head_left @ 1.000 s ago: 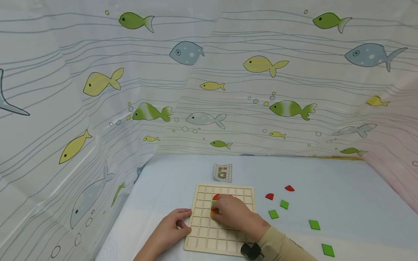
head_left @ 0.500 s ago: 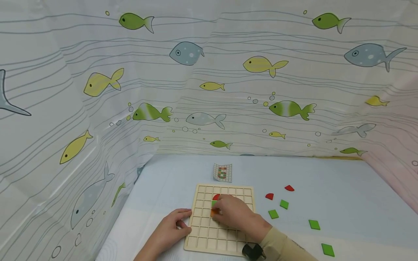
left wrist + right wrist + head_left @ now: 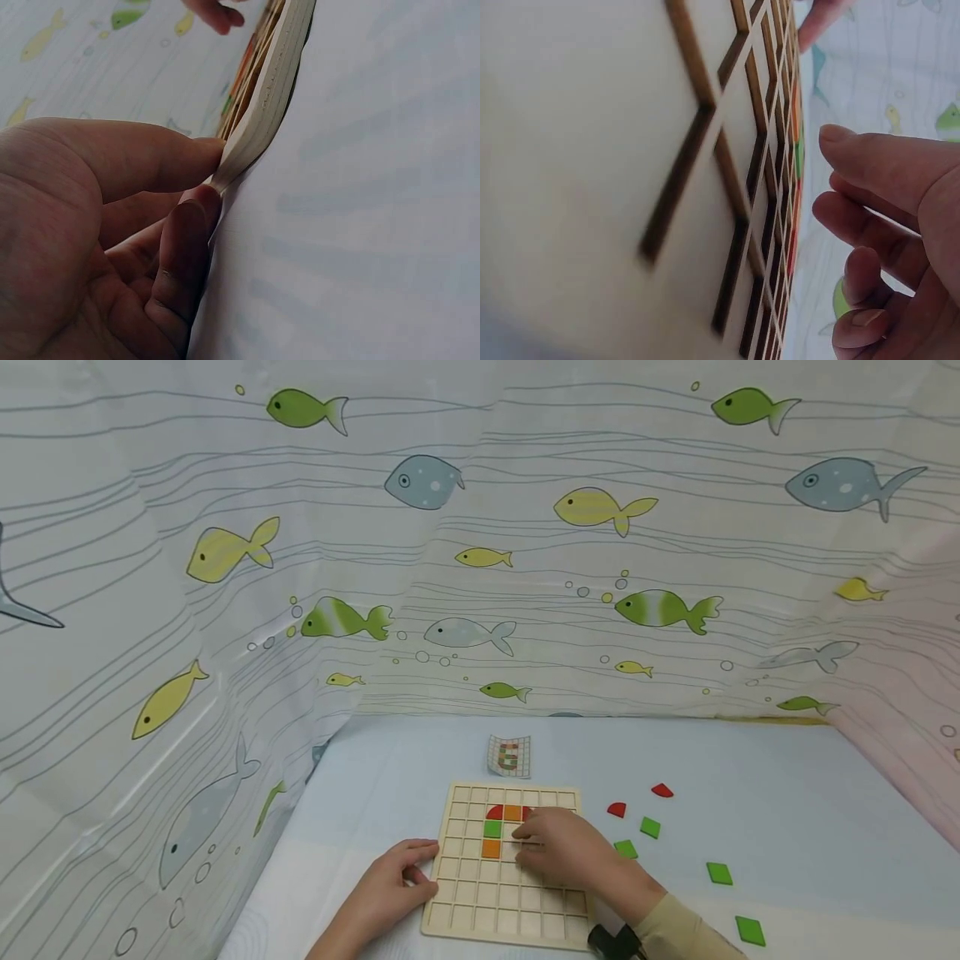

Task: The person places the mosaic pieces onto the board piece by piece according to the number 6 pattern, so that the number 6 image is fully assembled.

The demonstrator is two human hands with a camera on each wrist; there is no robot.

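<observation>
A wooden grid board (image 3: 465,889) lies on the table. Along its left edge my left hand (image 3: 393,881) holds it, thumb and fingertips right at the rim in the left wrist view. Set in its cells are a red quarter-circle tile (image 3: 495,812), an orange square tile (image 3: 512,812), a green square tile (image 3: 492,829) and a second orange square tile (image 3: 491,849). Another red tile (image 3: 527,812) is partly hidden by my right hand (image 3: 562,852). That hand hovers over the board's right half; the right wrist view shows its thumb and fingers apart, nothing between them.
A small pattern card (image 3: 508,756) lies behind the board. To the right are loose red tiles (image 3: 617,810) and several green square tiles (image 3: 650,827), one partly behind my right hand. A fish-printed sheet (image 3: 525,652) encloses the table's back and sides.
My right hand has drawn off the lower orange tile and shifted right, uncovering that tile and the orange one in the top row. My left hand stays at the board's edge.
</observation>
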